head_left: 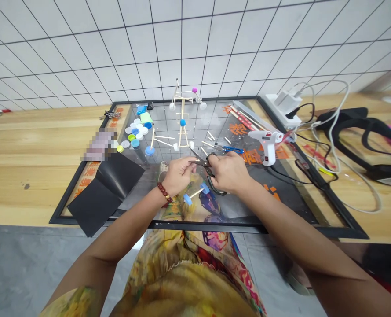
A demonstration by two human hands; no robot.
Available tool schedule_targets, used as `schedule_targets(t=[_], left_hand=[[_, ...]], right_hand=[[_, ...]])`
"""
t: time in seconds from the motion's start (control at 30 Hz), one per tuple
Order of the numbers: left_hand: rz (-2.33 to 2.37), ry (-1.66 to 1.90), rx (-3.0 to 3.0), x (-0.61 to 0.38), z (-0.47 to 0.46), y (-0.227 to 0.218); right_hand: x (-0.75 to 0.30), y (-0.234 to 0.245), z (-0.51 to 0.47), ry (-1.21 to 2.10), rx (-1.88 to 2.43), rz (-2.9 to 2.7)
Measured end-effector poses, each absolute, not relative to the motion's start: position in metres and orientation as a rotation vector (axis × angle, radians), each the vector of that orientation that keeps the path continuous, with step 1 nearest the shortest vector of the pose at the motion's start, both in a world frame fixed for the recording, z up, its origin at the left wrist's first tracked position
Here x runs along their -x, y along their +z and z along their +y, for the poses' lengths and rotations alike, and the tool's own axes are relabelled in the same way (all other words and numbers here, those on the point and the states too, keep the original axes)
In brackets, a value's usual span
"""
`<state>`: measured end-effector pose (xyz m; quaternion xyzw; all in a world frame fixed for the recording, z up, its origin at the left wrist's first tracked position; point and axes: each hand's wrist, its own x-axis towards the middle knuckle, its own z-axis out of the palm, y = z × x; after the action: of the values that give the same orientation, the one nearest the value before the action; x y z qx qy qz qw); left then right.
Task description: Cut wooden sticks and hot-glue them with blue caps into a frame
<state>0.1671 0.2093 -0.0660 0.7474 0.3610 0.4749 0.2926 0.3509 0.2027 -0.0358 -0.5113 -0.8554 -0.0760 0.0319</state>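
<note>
My right hand (pixel 231 174) is closed around the dark handles of a pair of scissors (pixel 206 164), whose blades point up and left. The fingers of my left hand (pixel 177 176) pinch what looks like a short thin wooden stick (pixel 197 160) at the blades; most of it is hidden by my fingers. Below my hands, a stick with blue bottle caps on both ends (pixel 196 193) lies on the glass. Beyond them stands a framework of wooden sticks (pixel 182 132) with white, blue and pink parts. Left of it, a stick piece rests with a blue cap (pixel 150 150).
A white glue gun (pixel 266 143) stands at the right, with a power strip (pixel 281 110), cables and a black strap (pixel 347 136) beyond. Coloured bottle caps (pixel 137 130) and black sheets (pixel 106 189) lie left. A blue-handled tool (pixel 233 149) lies near cut sticks.
</note>
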Motion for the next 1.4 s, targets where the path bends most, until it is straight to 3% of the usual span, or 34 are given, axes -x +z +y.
schedule_targets(t=[0.43,0.73,1.13,1.4], left_hand=[[0.784,1.144,-1.470,-0.165,0.209,-0.056],[1.072,1.444,-2.020,-0.172,0.202,-0.069],[1.151,1.384,-2.113,-0.166,0.204,-0.064],[1.089,1.340,-2.319,-0.168,0.203,-0.065]], right_hand=[[-0.363,-0.049,0.206,-0.099,1.625,-2.497],[-0.344,-0.044,0.196,-0.135,1.651,-2.536],[-0.351,-0.046,0.201,-0.007,1.741,-2.513],[-0.347,-0.045,0.196,-0.100,1.699,-2.573]])
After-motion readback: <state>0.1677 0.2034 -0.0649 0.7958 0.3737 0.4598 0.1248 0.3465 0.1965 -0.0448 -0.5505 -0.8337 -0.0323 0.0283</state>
